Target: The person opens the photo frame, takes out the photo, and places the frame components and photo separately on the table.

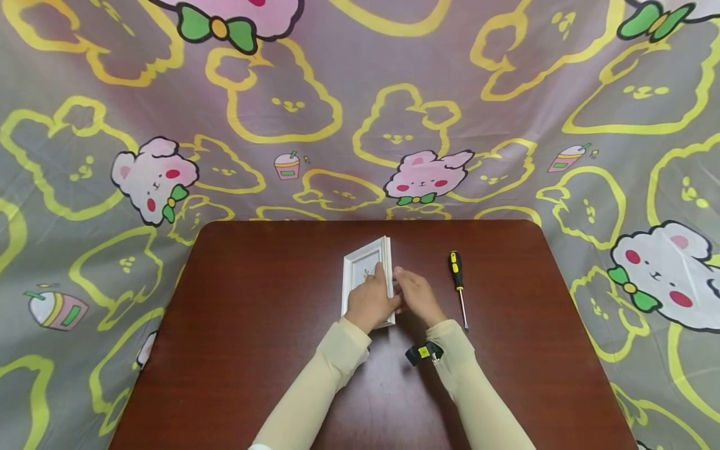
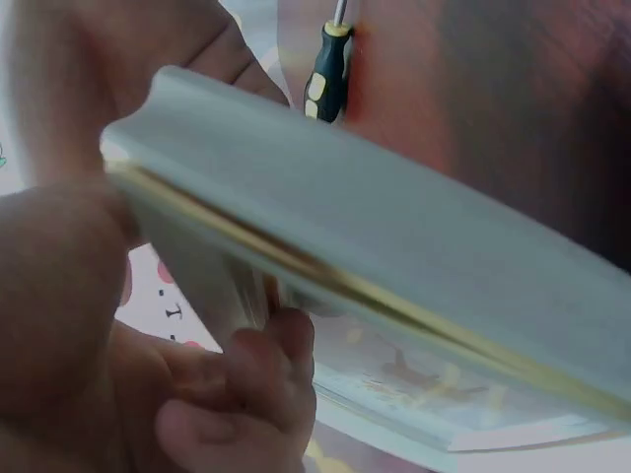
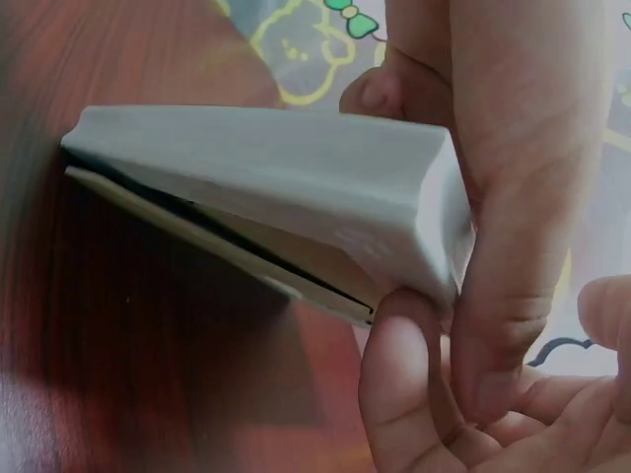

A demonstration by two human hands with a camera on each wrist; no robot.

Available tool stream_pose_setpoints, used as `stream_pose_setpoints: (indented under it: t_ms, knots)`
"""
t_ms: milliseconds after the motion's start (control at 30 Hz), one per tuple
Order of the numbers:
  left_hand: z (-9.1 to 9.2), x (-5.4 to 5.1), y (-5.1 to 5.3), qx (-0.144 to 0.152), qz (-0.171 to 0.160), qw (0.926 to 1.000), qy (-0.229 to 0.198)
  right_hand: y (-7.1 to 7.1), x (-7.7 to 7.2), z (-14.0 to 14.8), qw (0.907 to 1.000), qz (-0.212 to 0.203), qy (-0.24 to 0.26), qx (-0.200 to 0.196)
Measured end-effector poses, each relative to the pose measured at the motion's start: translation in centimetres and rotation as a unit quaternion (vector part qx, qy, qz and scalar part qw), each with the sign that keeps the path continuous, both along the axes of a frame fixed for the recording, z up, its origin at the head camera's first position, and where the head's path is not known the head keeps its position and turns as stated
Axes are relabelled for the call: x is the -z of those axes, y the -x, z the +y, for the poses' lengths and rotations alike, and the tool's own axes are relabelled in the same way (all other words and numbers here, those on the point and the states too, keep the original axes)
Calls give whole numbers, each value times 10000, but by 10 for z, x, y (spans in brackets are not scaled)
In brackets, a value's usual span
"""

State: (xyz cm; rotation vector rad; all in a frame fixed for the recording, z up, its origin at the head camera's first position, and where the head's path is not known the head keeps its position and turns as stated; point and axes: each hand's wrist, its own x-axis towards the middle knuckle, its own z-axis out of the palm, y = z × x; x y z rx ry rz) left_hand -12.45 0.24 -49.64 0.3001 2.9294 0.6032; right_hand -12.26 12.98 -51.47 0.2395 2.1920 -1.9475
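Note:
A white picture frame point(image 1: 364, 256) stands tilted on edge near the table's middle, a small printed picture behind its pane. My left hand point(image 1: 368, 300) grips it, lying across its front and right side. At the frame's right edge, my right hand point(image 1: 417, 295) has its fingers bent at the back corner. In the right wrist view, a fingertip point(image 3: 399, 350) touches the frame's end, beside a thin backing panel point(image 3: 197, 232). A dark gap runs between this panel and the white moulding point(image 3: 266, 148), wider at the far end. Overlapping fingers partly hide the contact.
To the right of the hands lies a black and yellow screwdriver point(image 1: 457, 275), its tip toward me. The dark red-brown table point(image 1: 253, 325) has a patterned cloth point(image 1: 337, 75) hanging behind and at both sides. A black wrist camera point(image 1: 423, 353) sits at my right wrist.

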Motion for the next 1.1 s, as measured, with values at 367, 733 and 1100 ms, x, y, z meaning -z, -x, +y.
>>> stream_pose_setpoints:
  t_ms: [367,733,1100]
  knots:
    - [-12,-6,-1,-96,679,9976,-72,-3,-5,-6,9981,36,490,-373]
    - [-30,-16,5,-506,1198,9911,-275,-4,2,-7,9981,-47,341,-504]
    - [-42,-15,6,-794,1075,9854,-1052,-8,22,-10,9973,-81,-359,-633]
